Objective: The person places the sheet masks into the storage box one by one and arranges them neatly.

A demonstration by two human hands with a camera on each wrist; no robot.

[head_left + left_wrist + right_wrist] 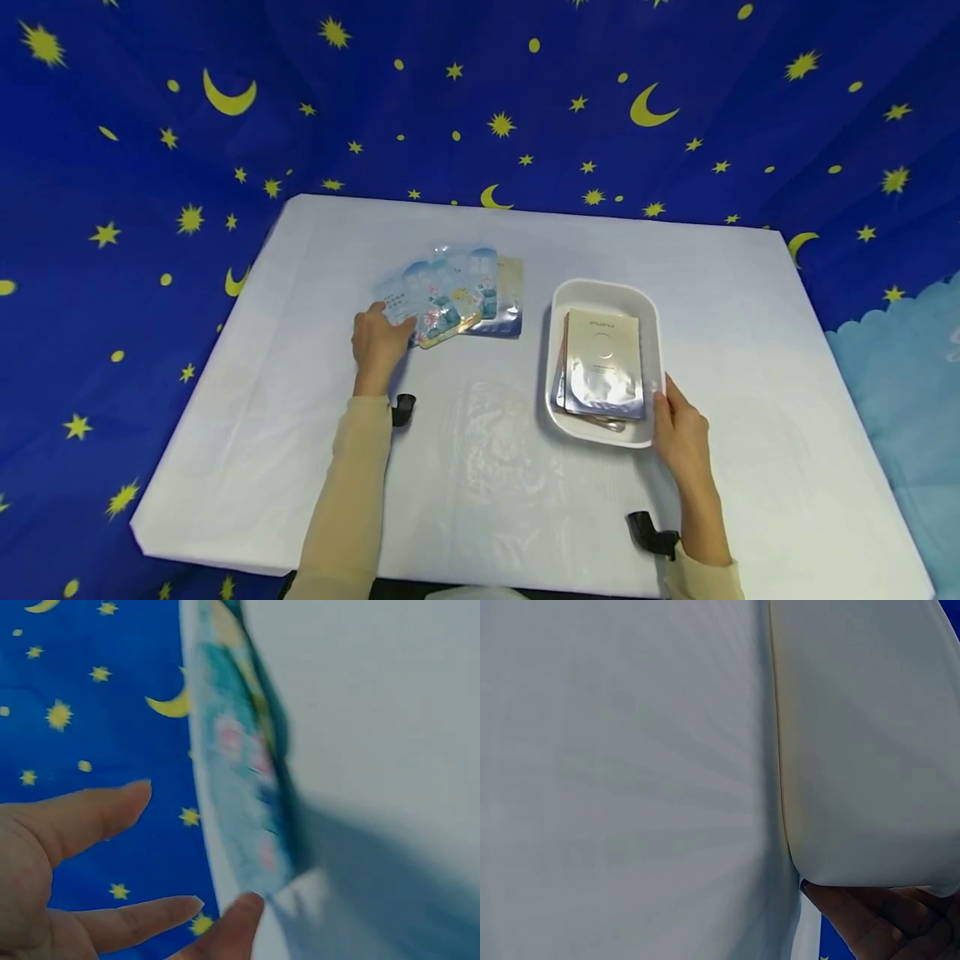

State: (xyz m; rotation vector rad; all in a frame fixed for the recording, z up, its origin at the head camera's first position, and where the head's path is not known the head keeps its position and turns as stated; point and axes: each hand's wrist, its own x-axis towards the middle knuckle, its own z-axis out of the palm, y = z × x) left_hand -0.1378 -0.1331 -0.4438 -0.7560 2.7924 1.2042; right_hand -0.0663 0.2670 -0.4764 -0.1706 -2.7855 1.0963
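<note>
My left hand [379,342] is at the lower left end of a fan of pale blue flower-printed sachets [442,293], which look like sheet-mask packets. In the left wrist view, the thumb and fingers [135,924] are spread apart, and one fingertip meets the corner of the blurred sachets [244,765]. A cream and silver sachet [512,292] lies partly under the fan's right end. My right hand [684,435] grips the lower right rim of a white plastic tray [558,333]. Inside the tray lies a stack of cream and silver sachets [603,358]. The right wrist view shows fingers [862,922] against the tray's end.
A white-covered table [285,400] carries everything. Behind it hangs a dark blue curtain [420,100] with yellow stars and moons. At the right edge is a light blue scalloped part of the cloth [907,400]. Black wrist mounts [652,535] stick out from the arms.
</note>
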